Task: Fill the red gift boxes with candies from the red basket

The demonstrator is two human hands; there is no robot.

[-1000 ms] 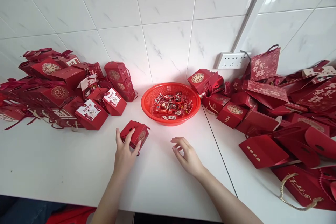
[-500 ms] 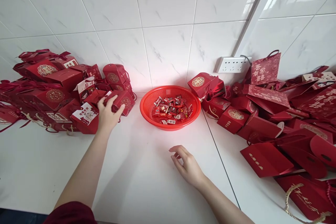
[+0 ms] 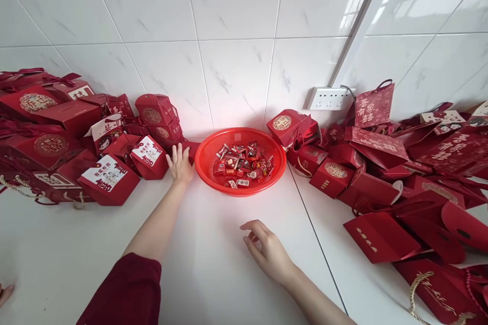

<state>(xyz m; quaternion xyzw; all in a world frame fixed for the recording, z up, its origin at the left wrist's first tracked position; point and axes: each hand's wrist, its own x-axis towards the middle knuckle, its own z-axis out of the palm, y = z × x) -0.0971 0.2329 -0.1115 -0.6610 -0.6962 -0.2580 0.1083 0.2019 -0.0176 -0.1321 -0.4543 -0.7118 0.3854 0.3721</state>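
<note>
My left hand (image 3: 180, 165) is held with its fingers spread, beside the left rim of a red plastic colander (image 3: 240, 192). Behind its fingertips lies a partly hidden red item (image 3: 193, 149); whether they touch, I cannot tell. Just left of this hand stands a red gift box (image 3: 154, 167) with a white printed label. Wrapped sweets (image 3: 244, 165) in red and dark wrappers lie in the colander. My right hand (image 3: 269, 251) hovers over or rests on the white table in front of the colander, fingers loosely curled, thumb and index finger apart, nothing visible in it.
Red gift boxes with ribbons (image 3: 53, 144) are piled at the left. More boxes and bags (image 3: 381, 188) crowd the right side. A white socket strip (image 3: 331, 98) sits on the tiled wall. Another person's fingertips (image 3: 5, 294) show at the lower left edge.
My left hand has moved right, off the box at the left pile's end, towards the colander. That box's white label now shows. Fingertips have appeared at the lower left. My right hand stays put.
</note>
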